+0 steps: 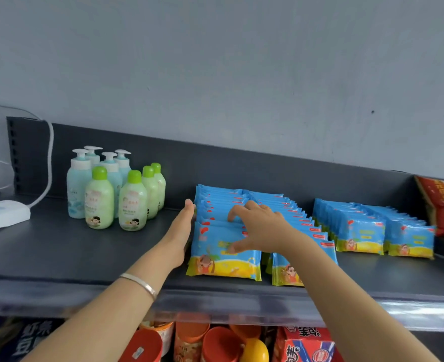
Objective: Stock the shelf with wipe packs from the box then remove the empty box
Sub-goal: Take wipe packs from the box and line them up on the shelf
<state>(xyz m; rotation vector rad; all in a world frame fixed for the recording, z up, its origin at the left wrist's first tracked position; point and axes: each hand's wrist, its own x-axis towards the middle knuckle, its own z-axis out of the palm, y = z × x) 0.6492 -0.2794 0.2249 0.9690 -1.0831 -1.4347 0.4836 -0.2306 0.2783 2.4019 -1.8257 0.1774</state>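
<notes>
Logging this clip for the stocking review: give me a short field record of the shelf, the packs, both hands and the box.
shelf: dark, top tier
packs: four rows in two pairs, standing on edge
left hand: flat against the leftmost row's side
right hand: spread over that row, thumb on its front pack
bottles: upright, left of the packs
box: not in view
</notes>
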